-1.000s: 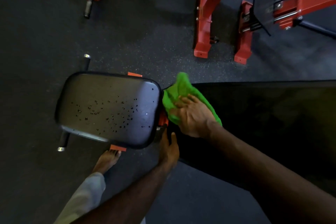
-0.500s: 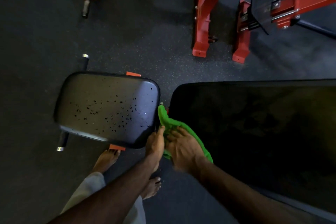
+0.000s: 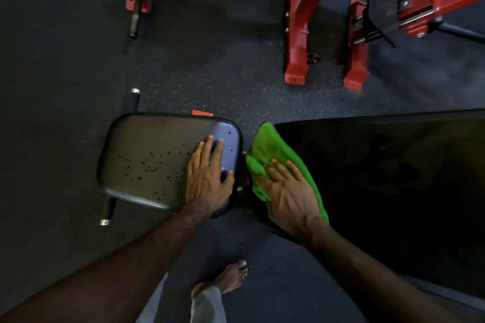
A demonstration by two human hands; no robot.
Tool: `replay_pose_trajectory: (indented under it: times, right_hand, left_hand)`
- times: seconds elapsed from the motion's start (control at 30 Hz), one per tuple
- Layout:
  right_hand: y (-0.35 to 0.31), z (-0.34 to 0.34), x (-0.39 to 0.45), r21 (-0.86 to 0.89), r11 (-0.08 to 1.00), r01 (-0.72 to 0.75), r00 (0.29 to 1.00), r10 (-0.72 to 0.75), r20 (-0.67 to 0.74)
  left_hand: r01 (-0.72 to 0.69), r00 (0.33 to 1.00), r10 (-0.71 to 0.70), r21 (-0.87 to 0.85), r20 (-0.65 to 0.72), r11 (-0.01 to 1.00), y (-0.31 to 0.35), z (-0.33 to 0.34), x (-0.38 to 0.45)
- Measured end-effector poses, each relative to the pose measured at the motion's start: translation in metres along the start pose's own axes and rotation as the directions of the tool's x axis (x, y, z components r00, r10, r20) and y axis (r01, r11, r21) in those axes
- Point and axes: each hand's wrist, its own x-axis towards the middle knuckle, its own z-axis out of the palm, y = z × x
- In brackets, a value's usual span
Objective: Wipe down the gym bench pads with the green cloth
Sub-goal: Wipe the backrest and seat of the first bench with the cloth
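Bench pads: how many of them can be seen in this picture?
2. The small seat pad lies at left, under the left hand. The long back pad lies at right, with the green cloth on its near end. Others may lie outside the view.

Both forearms were bare, with no sleeves in view, and no watch, band or ring appeared on either wrist or on the fingers. The left hand (image 3: 207, 181) and the right hand (image 3: 288, 196) were ungloved, with tendons raised across their backs. One bare foot (image 3: 231, 276) was visible without shoe or sock. A light grey trouser leg (image 3: 207, 307) of loose cloth ended at that ankle.
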Motion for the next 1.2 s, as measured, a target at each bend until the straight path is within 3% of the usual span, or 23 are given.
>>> replay_pose_trajectory:
  times: [0.07, 0.23, 0.33, 0.47, 0.6, 0.67, 0.83, 1.03, 1.1, 1.2]
  right_hand:
    - [-0.010, 0.007, 0.003, 0.009, 0.998, -0.056, 0.998, 0.056, 0.018]
    - [-0.028, 0.036, -0.023, -0.040, 0.991, 0.128, 0.988, -0.124, 0.091]
    - [-0.016, 0.029, -0.013, -0.035, 0.998, 0.052, 0.998, -0.050, 0.045]
    - [-0.032, 0.029, 0.003, 0.003, 0.995, -0.097, 0.993, 0.097, 0.061]
    - [-0.049, 0.047, -0.013, -0.070, 0.993, 0.097, 0.978, -0.082, 0.193]
    - [-0.040, 0.044, -0.013, -0.066, 0.987, 0.143, 0.976, -0.130, 0.177]
    - [-0.027, 0.022, 0.015, -0.059, 0.995, -0.084, 0.993, 0.088, 0.077]
    - [-0.047, 0.047, -0.020, -0.104, 0.982, 0.161, 0.960, -0.131, 0.248]
    - [-0.043, 0.048, -0.013, -0.140, 0.962, 0.232, 0.951, -0.195, 0.241]
    - [-0.050, 0.046, -0.004, -0.175, 0.974, 0.143, 0.969, -0.102, 0.224]
  left_hand:
    - [-0.076, 0.997, 0.072, 0.100, 0.038, 0.992, -0.012, -0.005, 0.008]
    - [-0.273, 0.940, 0.190, 0.292, 0.283, 0.917, -0.039, -0.019, 0.029]
    - [-0.302, 0.916, 0.178, 0.327, 0.360, 0.895, -0.041, -0.019, 0.032]
    - [-0.275, 0.929, 0.167, 0.314, 0.329, 0.909, -0.038, -0.015, 0.030]
    - [-0.272, 0.931, 0.173, 0.291, 0.322, 0.917, -0.041, -0.016, 0.031]
    - [-0.280, 0.927, 0.181, 0.286, 0.328, 0.916, -0.040, -0.017, 0.029]
    - [-0.249, 0.928, 0.135, 0.311, 0.346, 0.917, -0.033, -0.019, 0.030]
    - [-0.225, 0.938, 0.124, 0.294, 0.324, 0.929, -0.028, -0.019, 0.027]
    - [-0.220, 0.937, 0.117, 0.300, 0.328, 0.928, -0.026, -0.018, 0.026]
    - [-0.223, 0.938, 0.121, 0.299, 0.325, 0.928, -0.027, -0.016, 0.026]
